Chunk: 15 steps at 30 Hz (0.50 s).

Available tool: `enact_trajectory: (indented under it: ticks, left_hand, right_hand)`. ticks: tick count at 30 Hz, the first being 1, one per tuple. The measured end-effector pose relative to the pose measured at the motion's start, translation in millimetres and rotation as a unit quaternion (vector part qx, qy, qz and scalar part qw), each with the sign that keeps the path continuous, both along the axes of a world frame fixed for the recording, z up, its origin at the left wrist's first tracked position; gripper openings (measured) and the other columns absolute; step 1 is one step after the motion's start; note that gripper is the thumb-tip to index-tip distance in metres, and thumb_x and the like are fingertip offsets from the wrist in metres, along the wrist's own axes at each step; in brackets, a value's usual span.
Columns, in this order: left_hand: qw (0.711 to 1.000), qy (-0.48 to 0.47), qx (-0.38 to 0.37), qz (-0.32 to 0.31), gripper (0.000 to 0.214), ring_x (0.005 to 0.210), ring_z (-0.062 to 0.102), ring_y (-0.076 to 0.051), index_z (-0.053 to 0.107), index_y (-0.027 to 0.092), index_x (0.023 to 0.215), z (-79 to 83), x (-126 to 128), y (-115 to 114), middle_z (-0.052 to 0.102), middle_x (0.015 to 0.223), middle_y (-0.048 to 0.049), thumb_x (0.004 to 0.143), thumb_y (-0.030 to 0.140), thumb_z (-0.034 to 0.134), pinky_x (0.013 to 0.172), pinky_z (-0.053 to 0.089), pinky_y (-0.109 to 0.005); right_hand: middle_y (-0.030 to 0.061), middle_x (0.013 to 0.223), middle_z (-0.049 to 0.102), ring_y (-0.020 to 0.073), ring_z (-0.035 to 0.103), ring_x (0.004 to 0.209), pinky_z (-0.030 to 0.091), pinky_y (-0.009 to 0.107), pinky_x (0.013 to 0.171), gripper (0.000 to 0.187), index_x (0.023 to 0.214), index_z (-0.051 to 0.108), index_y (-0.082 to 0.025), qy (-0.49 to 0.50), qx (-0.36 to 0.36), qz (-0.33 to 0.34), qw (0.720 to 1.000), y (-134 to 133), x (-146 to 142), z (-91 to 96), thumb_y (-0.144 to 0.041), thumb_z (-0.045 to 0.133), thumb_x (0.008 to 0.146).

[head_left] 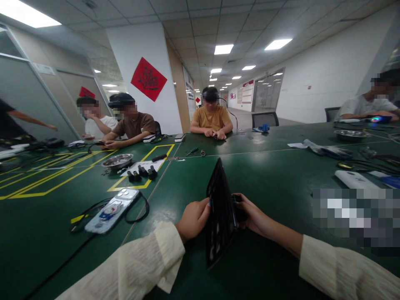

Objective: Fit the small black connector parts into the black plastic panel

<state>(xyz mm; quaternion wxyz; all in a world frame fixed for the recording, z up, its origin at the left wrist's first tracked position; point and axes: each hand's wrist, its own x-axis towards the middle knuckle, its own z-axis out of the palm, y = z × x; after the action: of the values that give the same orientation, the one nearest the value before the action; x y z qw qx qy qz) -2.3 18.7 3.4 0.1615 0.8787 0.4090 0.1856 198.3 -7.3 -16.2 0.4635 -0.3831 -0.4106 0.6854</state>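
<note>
A flat black panel with cut-out slots (pixel 219 208) stands on its edge on the green table (pixel 268 175), right in front of me. My left hand (pixel 193 218) presses against its left face, fingers curled on it. My right hand (pixel 250 214) grips the right face, where a small dark part sits under the fingers; what that part is I cannot tell. Both my sleeves are cream-coloured.
A phone (pixel 111 210) with a black cable lies to the left. Beyond it are small black parts (pixel 142 172) on paper and a metal bowl (pixel 118 160). A white remote-like device (pixel 356 179) and cables lie on the right. Several people sit around the far side.
</note>
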Motion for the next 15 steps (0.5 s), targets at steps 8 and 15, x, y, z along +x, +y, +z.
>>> enact_trajectory:
  ticks: [8, 15]
  left_hand:
    - [1.000, -0.014, 0.001, -0.002, 0.039, 0.058, 0.052, -0.015, 0.045, 0.018, 0.076, -1.0, -1.3, 0.8, 0.053, 0.063, -0.0015, 0.090, 0.036, 0.014, 0.058, 0.036, -0.023]
    - [1.000, -0.007, -0.005, 0.012, 0.039, 0.056, 0.051, -0.014, 0.047, 0.018, 0.077, 0.6, 0.4, -0.3, 0.051, 0.060, -0.0009, 0.091, 0.035, 0.015, 0.056, 0.035, -0.023]
  right_hand:
    - [-0.0040, 0.066, 0.051, 0.0093, 0.051, 0.040, 0.028, 0.017, 0.030, 0.031, 0.101, 0.037, -0.023, -0.008, 0.005, 0.004, 1.000, 1.2, 1.2, -3.3, -0.026, 0.045, 0.071]
    - [-0.0038, 0.067, 0.051, 0.0098, 0.052, 0.040, 0.028, 0.017, 0.030, 0.031, 0.101, 0.036, -0.023, -0.005, 0.007, 0.011, 1.000, 2.6, 2.1, -5.8, -0.025, 0.044, 0.071]
